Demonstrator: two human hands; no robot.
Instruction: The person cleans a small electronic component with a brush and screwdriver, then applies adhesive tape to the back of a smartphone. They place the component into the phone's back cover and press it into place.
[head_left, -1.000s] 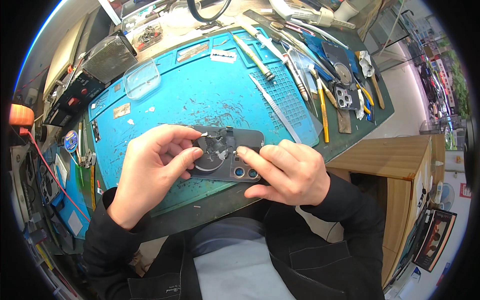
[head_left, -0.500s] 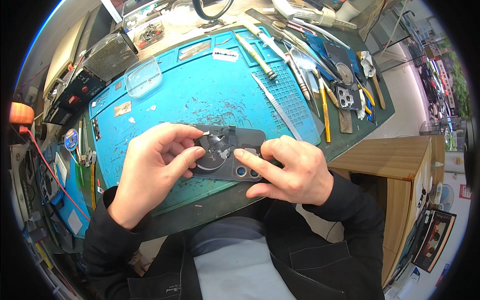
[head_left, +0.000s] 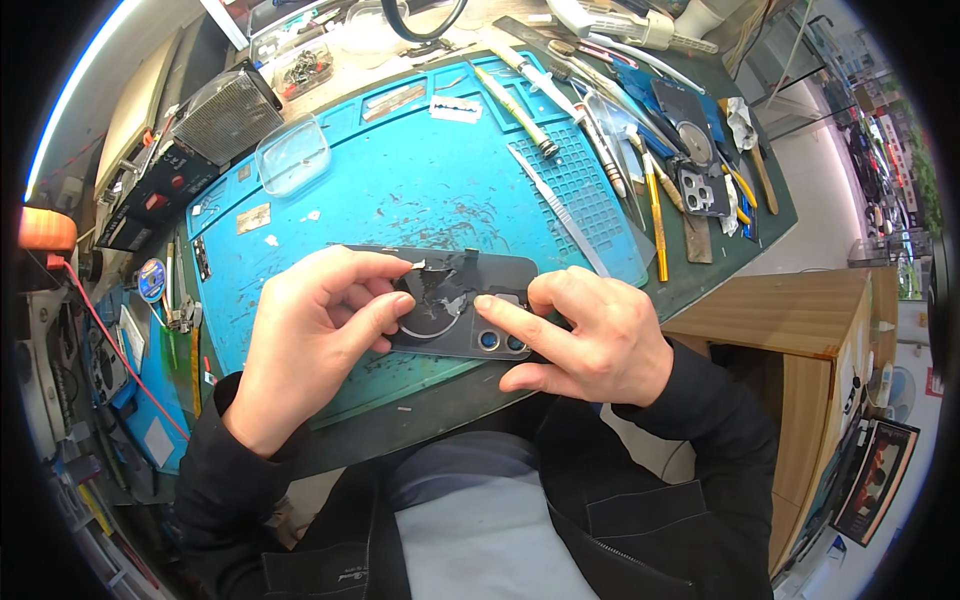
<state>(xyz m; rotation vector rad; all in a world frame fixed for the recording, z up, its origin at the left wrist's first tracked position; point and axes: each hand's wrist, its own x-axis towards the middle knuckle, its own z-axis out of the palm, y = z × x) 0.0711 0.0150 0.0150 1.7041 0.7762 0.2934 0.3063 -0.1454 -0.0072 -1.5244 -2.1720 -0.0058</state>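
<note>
Nearest you, your black sleeves (head_left: 705, 415) come in from both sides over the dark green tabletop (head_left: 400, 415). Your left hand (head_left: 310, 335) is at the left end of a dark phone panel (head_left: 432, 316), its thumb and index fingertip parted over the surface, the index beside a small pale scrap (head_left: 418, 266); whether the curled fingers grip the edge, you cannot tell from here. Your right hand (head_left: 605, 345) has its index finger stretched onto the panel next to the camera lenses (head_left: 489, 340), with the thumb apart below; its other fingers are bent, and their hold, if any, is hidden.

The panel lies between your hands at the near edge of a blue mat (head_left: 350, 200), showing a pale ring and a torn, dark patch. Beyond it, to your right, a slim silver tool (head_left: 558, 210) slants across the mat's gridded part. Farther off, a clear dish (head_left: 292, 158) sits to your left, a razor blade (head_left: 456, 109) lies near the mat's far side, and a syringe (head_left: 540, 84) rests to the right of a yellow-green tool (head_left: 512, 106).
</note>
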